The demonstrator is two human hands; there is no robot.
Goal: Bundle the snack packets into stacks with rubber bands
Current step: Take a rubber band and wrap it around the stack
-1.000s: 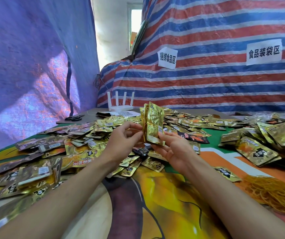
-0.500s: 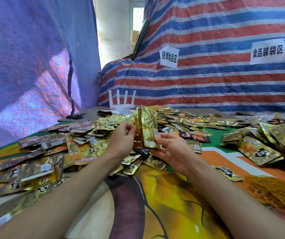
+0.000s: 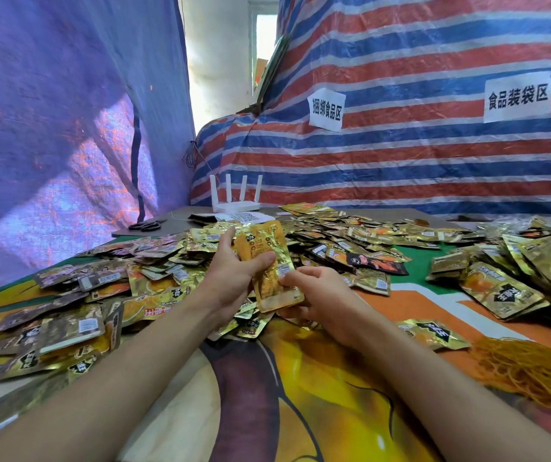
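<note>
A stack of gold snack packets [image 3: 267, 261] is held up over the table's middle, tilted with its flat face toward me. My left hand [image 3: 230, 278] grips its left side, thumb across the front. My right hand [image 3: 314, 291] pinches the lower right corner of the same stack. Loose gold and brown packets [image 3: 154, 271] lie in heaps all over the table behind and to the left. A pile of yellow rubber bands [image 3: 530, 365] rests at the right near the edge.
More packets are heaped at the right [image 3: 514, 268]. A white router [image 3: 235, 201] and black scissors [image 3: 149, 225] sit at the back on a grey board. Striped tarpaulin [image 3: 400, 155] walls the back, blue tarpaulin [image 3: 50, 128] the left. The printed tablecloth [image 3: 300, 378] lies before me.
The stack has turned from edge-on to face-on and dropped lower. My left hand has closed around its left side; my right hand has shifted to the lower corner.
</note>
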